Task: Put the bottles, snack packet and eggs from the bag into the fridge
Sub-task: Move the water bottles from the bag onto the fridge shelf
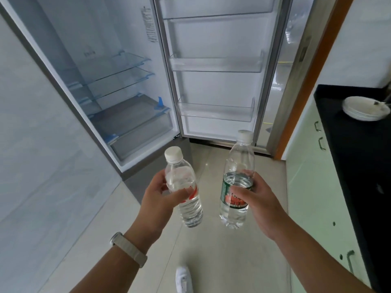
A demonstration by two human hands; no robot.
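Observation:
My left hand grips a small clear water bottle with a white cap and a red label, tilted slightly left. My right hand grips a taller clear bottle with a white cap and a green and red label, about half full. Both bottles are held above the floor in front of the open fridge. Its glass shelves and bottom drawer hold nothing. The open door carries clear door racks, all bare. The bag, snack packet and eggs are out of view.
A dark countertop on pale green cabinets runs along the right, with stacked white plates on it. A pale wall stands to the left. Tiled floor lies below, with my white shoe on it.

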